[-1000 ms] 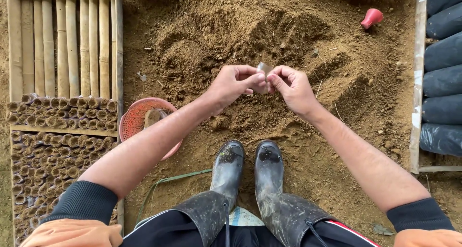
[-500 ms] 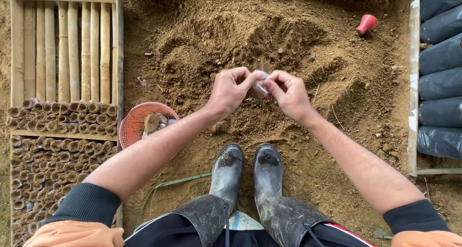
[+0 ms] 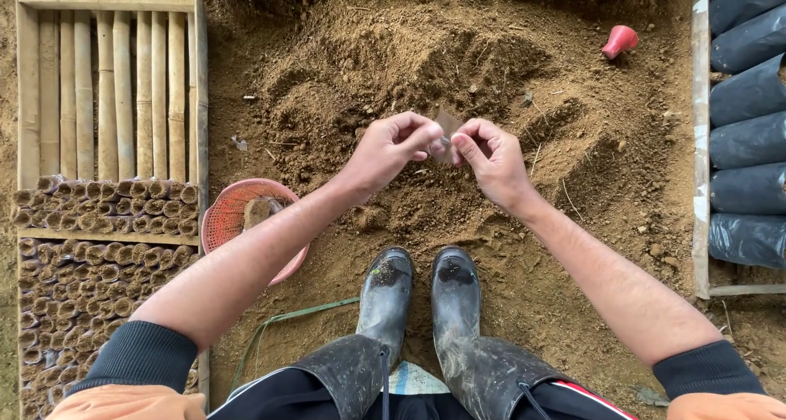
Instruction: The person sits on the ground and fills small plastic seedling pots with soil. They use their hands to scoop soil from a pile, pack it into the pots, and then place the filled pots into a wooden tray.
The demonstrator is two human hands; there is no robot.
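My left hand (image 3: 391, 151) and my right hand (image 3: 490, 160) meet in front of me, fingertips pinched together on a small clear plastic bag (image 3: 447, 125) that sticks up between them. They hover over a large mound of brown soil (image 3: 426, 60). Below them are my two muddy black rubber boots (image 3: 422, 293). A red perforated basket (image 3: 233, 211) with a lump of soil inside sits under my left forearm.
A bamboo-slatted wooden tray (image 3: 106, 76) on the left holds rows of small soil-filled bags (image 3: 90, 248). Large black filled bags (image 3: 749, 125) lie behind a wooden board at the right. A small red object (image 3: 620, 40) rests on the soil at the far right.
Both hands have stayed pinched together on the small bag, shifting slightly; the bag now sticks up more between the fingertips. The view has drifted a little.
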